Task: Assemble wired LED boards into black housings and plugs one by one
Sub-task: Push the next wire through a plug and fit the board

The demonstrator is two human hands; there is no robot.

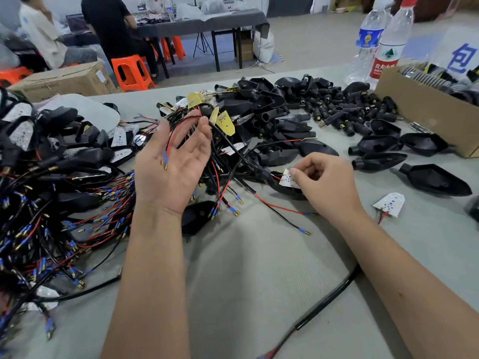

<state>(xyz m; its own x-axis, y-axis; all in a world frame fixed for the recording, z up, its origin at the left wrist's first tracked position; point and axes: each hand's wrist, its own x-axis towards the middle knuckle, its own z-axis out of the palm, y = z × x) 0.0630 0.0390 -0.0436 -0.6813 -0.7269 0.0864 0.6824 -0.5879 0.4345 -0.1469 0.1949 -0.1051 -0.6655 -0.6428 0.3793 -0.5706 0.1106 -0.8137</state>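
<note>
My left hand point(173, 161) is raised palm up over the table with its fingers relaxed, and a red and a black wire point(178, 130) with blue-sleeved brass tips lie across the palm. My right hand point(324, 180) pinches a white LED board point(286, 178) that sits at the mouth of a black housing point(278, 189) lying on the table. Red and black leads point(274, 206) trail out toward me from that housing. Another loose LED board point(388, 204) lies to the right. Empty black housings point(435, 178) lie further right, and black plugs point(344, 110) are heaped behind.
A tangled heap of wired units point(51, 190) fills the left side. A cardboard box point(427, 112) stands at the right, with two water bottles point(381, 42) behind it. A thick black cable point(326, 301) crosses the near table. People sit at a far table point(202, 22) beside orange stools.
</note>
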